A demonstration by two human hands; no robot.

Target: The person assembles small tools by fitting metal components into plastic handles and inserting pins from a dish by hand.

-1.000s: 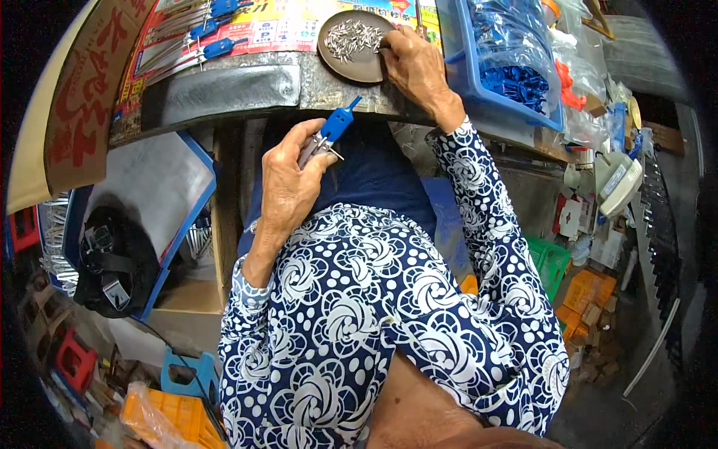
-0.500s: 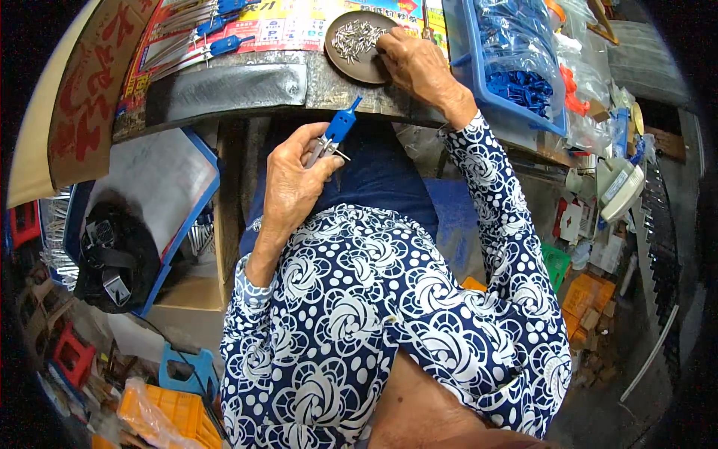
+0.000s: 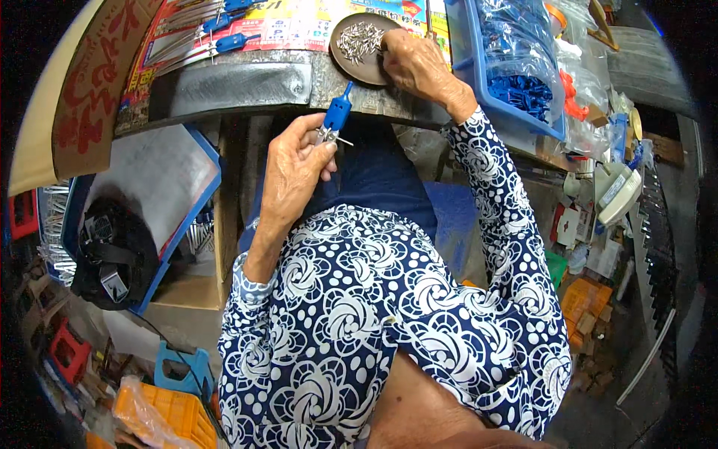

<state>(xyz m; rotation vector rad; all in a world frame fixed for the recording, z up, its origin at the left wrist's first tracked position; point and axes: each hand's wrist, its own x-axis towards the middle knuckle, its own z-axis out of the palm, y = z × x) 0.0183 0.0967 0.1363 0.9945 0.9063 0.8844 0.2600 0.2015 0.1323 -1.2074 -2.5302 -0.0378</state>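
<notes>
My left hand (image 3: pixel 293 168) is closed around a blue plastic piece with metal parts (image 3: pixel 338 114), in front of the table edge. The narrow tip of the piece points up and away from me, and a thin metal pin (image 3: pixel 345 141) sticks out to the right at its lower end. My right hand (image 3: pixel 425 71) is over the right rim of a round brown dish (image 3: pixel 346 65), fingers bent together. Whatever is between those fingertips is hidden. Many small silvery pins (image 3: pixel 360 41) lie heaped in the dish.
Similar blue pieces with long metal rods (image 3: pixel 232 43) lie at the table's far left. A dark metal plate (image 3: pixel 232 84) runs along the front edge. On the right stands a blue bin (image 3: pixel 465 56) with bagged blue parts. A cardboard box (image 3: pixel 90 90) rises at left.
The blue piece in my left hand has turned more upright and shifted slightly left. My right hand stays at the dish's right side, its fingers slightly repositioned.
</notes>
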